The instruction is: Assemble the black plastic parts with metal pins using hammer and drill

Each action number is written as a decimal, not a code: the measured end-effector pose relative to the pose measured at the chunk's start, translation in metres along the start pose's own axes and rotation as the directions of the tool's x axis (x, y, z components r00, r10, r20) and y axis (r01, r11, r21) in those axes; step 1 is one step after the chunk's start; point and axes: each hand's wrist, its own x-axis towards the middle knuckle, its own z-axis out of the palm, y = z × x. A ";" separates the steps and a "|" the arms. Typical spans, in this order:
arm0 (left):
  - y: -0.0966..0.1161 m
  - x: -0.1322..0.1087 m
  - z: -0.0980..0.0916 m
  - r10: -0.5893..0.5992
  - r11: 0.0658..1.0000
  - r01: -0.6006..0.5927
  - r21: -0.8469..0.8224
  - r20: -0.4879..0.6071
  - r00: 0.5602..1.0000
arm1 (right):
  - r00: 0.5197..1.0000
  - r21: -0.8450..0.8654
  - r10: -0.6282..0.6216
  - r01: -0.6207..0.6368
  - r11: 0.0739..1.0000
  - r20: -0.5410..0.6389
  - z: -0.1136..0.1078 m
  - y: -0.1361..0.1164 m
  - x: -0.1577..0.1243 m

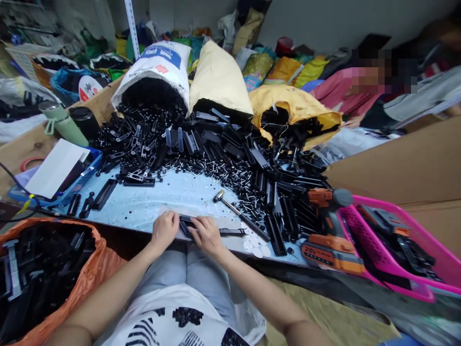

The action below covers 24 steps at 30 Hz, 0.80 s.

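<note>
At the table's near edge, my left hand [164,229] is closed with its fingertips on the left end of a black plastic piece [185,218]. My right hand [208,235] pinches the same piece from the other side, thumb below and fingers above. Under my hands lies a second long black part [232,232], which sticks out to the right. How the two parts fit together is partly hidden by my fingers. A hammer [241,214] with a metal head lies just beyond my right hand. Beside its handle are several white discs [257,247].
Black plastic parts [201,139] and screws [226,173] are heaped across the table. Three sacks [219,79] spill onto it. An orange cordless drill [331,230] and pink basket [389,245] stand right; a blue tray [90,166] and orange bag [104,254] left. A person in pink [334,91] sits beyond.
</note>
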 end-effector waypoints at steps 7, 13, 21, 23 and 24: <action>0.020 0.030 0.032 0.438 0.872 -0.391 -0.295 0.110 0.892 | 0.994 -0.215 0.106 -0.102 0.971 0.007 0.036 -0.006 -0.028; 0.014 0.034 0.040 0.407 0.882 -0.332 -0.334 0.185 0.895 | 0.998 -0.180 0.059 -0.060 0.982 -0.011 0.034 0.001 -0.019; 0.007 0.032 0.042 0.510 0.833 -0.448 -0.325 0.135 0.850 | 0.993 -0.229 0.113 -0.119 0.966 -0.040 0.031 0.002 -0.022; 0.005 0.030 0.041 0.558 0.806 -0.508 -0.303 0.107 0.823 | 0.994 -0.209 0.088 -0.099 0.973 -0.064 0.016 0.006 -0.026; 0.003 0.028 0.040 0.592 0.789 -0.553 -0.268 0.091 0.801 | 0.995 -0.194 0.068 -0.081 0.978 -0.078 0.004 0.011 -0.029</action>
